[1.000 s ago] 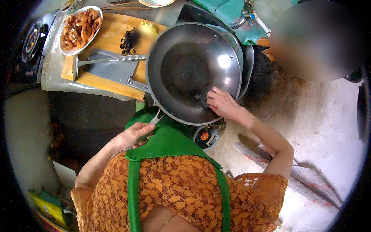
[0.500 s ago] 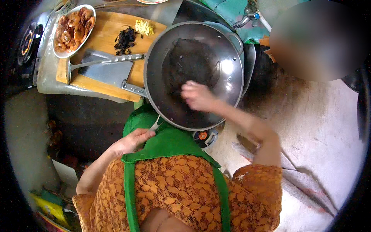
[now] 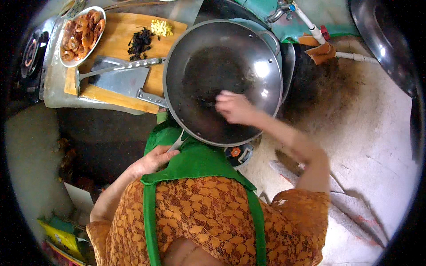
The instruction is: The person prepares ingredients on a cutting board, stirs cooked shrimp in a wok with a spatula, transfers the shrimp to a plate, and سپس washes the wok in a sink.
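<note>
A large dark grey wok [image 3: 195, 88] is in front of me, its inside shiny with a wet-looking sheen. My left hand [image 3: 156, 160] is closed around the wok's long metal handle [image 3: 179, 142] at the near left rim. My right hand [image 3: 235, 107] is down inside the wok, near the middle of its bowl. Its fingers are curled together and slightly blurred. Whatever they hold, if anything, is hidden.
Left of the wok, a wooden cutting board [image 3: 120, 33] carries a cleaver [image 3: 120, 80], a long-handled spatula [image 3: 111, 70], chopped dark pieces [image 3: 141, 42] and chopped yellow pieces [image 3: 160, 27]. A white plate of reddish-brown shrimp [image 3: 82, 37] overlaps its left end. A tap [image 3: 279, 13] stands behind.
My right hand has shifted slightly right inside the wok. The wet patch at the wok's bottom looks less distinct. A black pan shows at the upper right, where a blurred patch was. My left hand keeps its grip.
</note>
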A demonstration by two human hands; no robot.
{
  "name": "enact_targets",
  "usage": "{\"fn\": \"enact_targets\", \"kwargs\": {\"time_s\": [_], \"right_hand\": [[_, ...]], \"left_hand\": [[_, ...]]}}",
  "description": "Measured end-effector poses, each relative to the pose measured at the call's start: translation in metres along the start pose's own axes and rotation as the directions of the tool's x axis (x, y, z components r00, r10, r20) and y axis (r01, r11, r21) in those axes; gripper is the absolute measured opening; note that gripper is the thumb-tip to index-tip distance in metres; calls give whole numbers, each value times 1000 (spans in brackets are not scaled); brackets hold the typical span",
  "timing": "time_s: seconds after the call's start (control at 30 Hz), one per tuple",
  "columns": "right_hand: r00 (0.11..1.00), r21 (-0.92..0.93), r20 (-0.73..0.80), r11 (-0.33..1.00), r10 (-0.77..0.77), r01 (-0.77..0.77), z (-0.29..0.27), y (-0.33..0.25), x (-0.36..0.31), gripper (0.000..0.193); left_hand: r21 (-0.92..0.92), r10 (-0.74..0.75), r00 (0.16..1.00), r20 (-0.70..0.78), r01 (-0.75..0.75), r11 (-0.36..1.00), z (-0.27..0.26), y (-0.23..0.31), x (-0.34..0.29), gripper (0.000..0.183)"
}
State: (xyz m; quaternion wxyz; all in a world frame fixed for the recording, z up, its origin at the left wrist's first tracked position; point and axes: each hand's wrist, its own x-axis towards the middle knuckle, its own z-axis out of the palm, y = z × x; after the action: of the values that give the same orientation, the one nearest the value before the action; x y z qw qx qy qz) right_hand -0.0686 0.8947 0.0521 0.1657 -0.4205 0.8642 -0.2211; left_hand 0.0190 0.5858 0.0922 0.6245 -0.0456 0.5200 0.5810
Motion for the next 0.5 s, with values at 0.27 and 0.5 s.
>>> {"fn": "enact_targets", "kwargs": {"time_s": [0.27, 0.5], "right_hand": [[972, 138, -234, 990, -3, 36, 15, -19, 38, 12], [999, 21, 32, 999, 33, -34, -12, 10, -35, 9]], "left_hand": [[-145, 70, 997, -17, -71, 987, 10, -2, 0, 42], [-231, -10, 1000, 3, 10, 973, 11, 12, -2, 45]]}}
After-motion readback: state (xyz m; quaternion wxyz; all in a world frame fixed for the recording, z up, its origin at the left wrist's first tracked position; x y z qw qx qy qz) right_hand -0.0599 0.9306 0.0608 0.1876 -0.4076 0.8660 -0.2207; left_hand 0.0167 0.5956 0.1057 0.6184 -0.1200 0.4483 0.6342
